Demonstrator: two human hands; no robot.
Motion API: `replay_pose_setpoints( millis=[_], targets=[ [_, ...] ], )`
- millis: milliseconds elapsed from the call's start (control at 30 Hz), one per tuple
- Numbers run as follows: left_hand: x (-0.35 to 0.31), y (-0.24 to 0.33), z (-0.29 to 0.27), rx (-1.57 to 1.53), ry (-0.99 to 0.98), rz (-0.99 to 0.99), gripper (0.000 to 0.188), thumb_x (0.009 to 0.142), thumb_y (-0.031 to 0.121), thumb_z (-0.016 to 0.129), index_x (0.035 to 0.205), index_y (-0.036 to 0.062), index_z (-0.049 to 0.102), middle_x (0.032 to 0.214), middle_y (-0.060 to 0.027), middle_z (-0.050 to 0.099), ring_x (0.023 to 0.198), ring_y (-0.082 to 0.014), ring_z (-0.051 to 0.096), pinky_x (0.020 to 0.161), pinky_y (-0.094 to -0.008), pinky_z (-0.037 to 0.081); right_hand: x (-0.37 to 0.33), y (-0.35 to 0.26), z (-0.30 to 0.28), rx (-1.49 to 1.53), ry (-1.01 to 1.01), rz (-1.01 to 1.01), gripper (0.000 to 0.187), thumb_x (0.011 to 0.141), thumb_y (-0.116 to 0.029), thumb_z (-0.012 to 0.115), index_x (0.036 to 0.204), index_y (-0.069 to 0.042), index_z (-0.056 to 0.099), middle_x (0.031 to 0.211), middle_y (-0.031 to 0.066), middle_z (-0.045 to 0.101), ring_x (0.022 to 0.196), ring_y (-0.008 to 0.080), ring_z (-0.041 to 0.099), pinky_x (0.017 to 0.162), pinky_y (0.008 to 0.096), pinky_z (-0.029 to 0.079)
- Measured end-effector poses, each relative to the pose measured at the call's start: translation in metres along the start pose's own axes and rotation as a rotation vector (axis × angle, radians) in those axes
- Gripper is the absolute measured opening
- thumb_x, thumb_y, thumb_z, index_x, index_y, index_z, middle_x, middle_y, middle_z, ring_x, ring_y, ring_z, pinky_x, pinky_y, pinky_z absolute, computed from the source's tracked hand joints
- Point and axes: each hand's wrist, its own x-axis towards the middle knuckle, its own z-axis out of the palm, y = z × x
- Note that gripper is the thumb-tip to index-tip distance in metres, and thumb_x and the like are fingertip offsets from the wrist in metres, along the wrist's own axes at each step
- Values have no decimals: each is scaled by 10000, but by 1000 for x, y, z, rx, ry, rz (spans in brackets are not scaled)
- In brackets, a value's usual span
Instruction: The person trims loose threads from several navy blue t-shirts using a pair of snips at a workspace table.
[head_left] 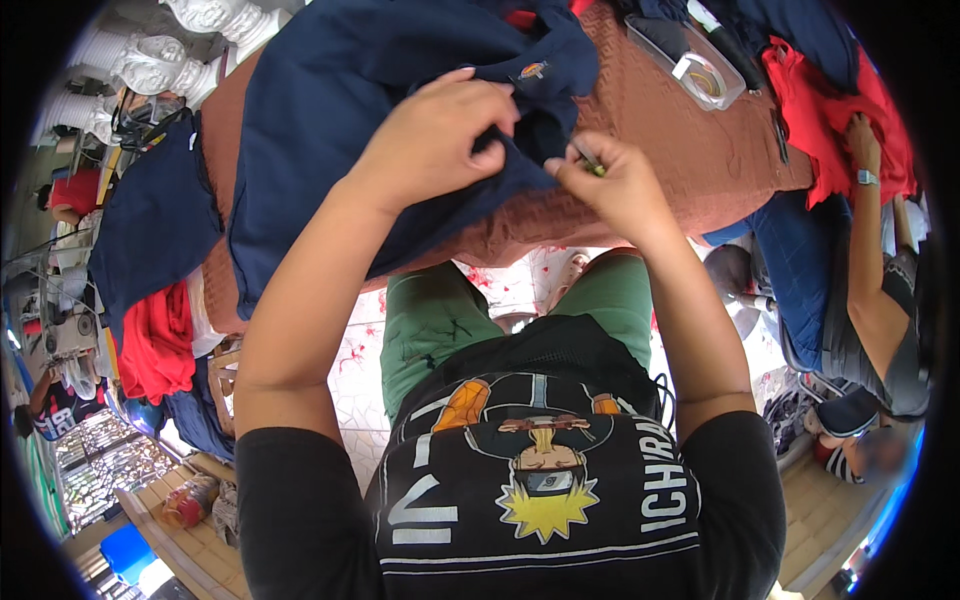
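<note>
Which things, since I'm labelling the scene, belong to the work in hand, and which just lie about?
In use: navy cloth, held by the left hand; small object in the right hand; table.
Apparently lying about: plastic box; red cloth at left; white posts.

Matt cloth garment (320, 110), rough-textured cloth cover (675, 165), plastic box (736, 88)

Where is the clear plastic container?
In the head view, the container sits upper right on the brown cloth, beyond the right hand, left of a red garment.

pale tiled floor (355, 405), wooden bench (188, 548), ornate white balusters (152, 65)
</note>
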Motion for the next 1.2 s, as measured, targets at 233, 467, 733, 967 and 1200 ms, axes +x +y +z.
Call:
replay_pose_setpoints(
  millis=[233,467,733,967,1200],
  targets=[
    [-73,52,10,145,359,-37,234,587,50,685,766,145,569,795,-2,574,682,-202,550,589,-339,388,-6,-14,11,975,-9,311,229,917,-272,679,803,-88,604,486,-49,414,381,56,319,392,225,218],
    [-97,79,39,-30,307,-230,310,645,18,815,850,108,601,821,-32,590,718,-201,566,635,-319,412,-20,-4,11,878,-46,326,276,930,-313,655,825,-60,623,462,-36,407,385,56,339,386,227,225],
    [-82,73,24,-183,382,-405,200,730,87,777,861,87,625,872,-43,636,672,-187,583,652,-315,457,-19,-5,-1,502,-9,149,218,913,-245,684,865,-38,635,717,39,626,524,58,491,514,196,385],
    [-1,-1,-17,104,230,-192,212,859,109,661,1066,61,651,1080,-141,663,917,-263,658,893,-379,492,49,-22,-34,-154,290,-473,274,849,-63,636,1123,-59,654,1018,109,664,861,246,643,794,316,494],
    [51,-28,-88,-144,-81,-273,172,859,169,676,983,52,651,837,-30,677,806,-115,622,780,-262,470,89,-89,-72,-599,-350,-329,339,814,-149,732,1113,-17,641,830,143,677,723,214,660,662,324,502]
  ],
)
